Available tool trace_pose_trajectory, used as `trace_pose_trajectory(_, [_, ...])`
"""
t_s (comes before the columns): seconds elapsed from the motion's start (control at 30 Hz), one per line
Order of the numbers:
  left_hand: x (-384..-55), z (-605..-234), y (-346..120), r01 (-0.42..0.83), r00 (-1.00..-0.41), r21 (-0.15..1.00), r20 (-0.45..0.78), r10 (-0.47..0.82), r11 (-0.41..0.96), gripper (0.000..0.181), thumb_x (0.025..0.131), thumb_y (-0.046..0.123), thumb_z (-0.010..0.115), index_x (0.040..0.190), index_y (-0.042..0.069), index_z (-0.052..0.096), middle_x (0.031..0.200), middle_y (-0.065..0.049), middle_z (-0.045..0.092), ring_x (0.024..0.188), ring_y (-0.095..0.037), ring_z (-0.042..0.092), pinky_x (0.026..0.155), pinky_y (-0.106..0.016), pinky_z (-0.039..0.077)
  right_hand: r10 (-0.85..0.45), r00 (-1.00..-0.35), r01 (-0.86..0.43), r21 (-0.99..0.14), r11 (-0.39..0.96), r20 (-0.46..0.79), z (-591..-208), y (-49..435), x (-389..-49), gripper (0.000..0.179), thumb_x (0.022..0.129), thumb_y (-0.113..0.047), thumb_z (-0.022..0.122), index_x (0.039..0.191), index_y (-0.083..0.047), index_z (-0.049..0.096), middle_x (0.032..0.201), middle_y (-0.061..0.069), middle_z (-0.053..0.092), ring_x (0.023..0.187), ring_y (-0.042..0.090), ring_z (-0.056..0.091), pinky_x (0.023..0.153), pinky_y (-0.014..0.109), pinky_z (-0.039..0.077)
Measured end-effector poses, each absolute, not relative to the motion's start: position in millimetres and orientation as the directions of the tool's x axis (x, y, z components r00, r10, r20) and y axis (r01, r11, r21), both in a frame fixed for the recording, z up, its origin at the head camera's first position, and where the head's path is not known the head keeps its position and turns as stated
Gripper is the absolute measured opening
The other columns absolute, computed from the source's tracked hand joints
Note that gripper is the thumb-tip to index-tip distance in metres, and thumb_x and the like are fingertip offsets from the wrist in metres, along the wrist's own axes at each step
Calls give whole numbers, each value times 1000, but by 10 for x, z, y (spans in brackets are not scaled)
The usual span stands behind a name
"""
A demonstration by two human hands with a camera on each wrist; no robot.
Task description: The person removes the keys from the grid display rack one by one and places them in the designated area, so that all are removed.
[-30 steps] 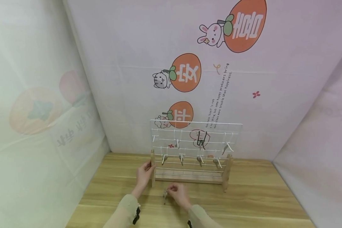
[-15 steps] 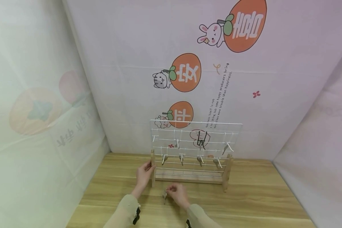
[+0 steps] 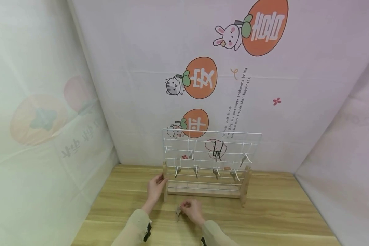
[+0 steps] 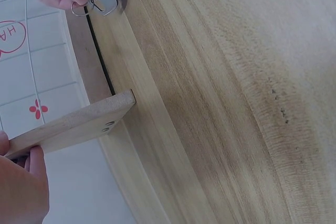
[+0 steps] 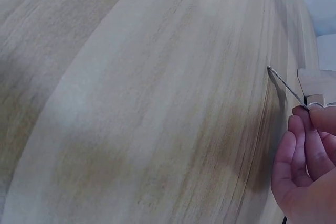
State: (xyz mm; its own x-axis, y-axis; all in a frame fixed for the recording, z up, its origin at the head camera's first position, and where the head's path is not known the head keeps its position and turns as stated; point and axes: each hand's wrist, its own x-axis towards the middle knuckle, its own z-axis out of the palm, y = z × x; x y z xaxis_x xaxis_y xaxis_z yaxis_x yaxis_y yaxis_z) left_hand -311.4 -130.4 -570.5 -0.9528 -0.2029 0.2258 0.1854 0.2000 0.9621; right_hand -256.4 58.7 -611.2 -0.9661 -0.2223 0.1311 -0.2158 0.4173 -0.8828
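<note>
My left hand (image 3: pixel 156 187) grips the left wooden upright (image 3: pixel 165 181) of a white wire grid rack (image 3: pixel 207 160); in the left wrist view its thumb and fingers lie on either side of that board. In front of the rack, my right hand (image 3: pixel 193 209) pinches a silver key (image 3: pixel 178 212) at its ring end. The key's blade points down toward the table. From the left wrist, the key's head and thin split ring (image 4: pixel 81 9) show beside the fingertips. The right wrist view has the key (image 5: pixel 286 86) nearly edge-on.
Several keys hang from white hooks on the grid, and a black hook (image 3: pixel 217 152) sits in its upper part. A white hook (image 3: pixel 167 148) at upper left shows no key. The wooden table (image 3: pixel 273 208) meets a printed cloth backdrop (image 3: pixel 135 112) behind the rack.
The key in my right hand has turned slightly, showing more of its flat side, and the hand has dipped a little. My left hand stays on the upright.
</note>
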Motion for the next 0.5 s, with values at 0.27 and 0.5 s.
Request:
trace_pose_trajectory(0.27, [-3105,-5692,-1299,164,-956,967,205,-210,196,38,91,1,67,126,-13,59,125,-33,63,116,-44,65,94,-38,60,-221,-970,-195,-867,459,102,-6109,584,-2551,4,82,0,73,82,1,69,73,8,70,59,-1,54,49,11,46])
trace_pose_trajectory(0.5, [-3099,-5693,-1299,164,-955,964,208,-213,208,39,92,5,68,126,-12,60,126,-32,63,115,-44,65,93,-39,61,-213,-968,-226,-827,515,133,-6152,577,-2580,5,82,-4,75,79,-3,71,72,3,71,60,-3,50,51,12,44])
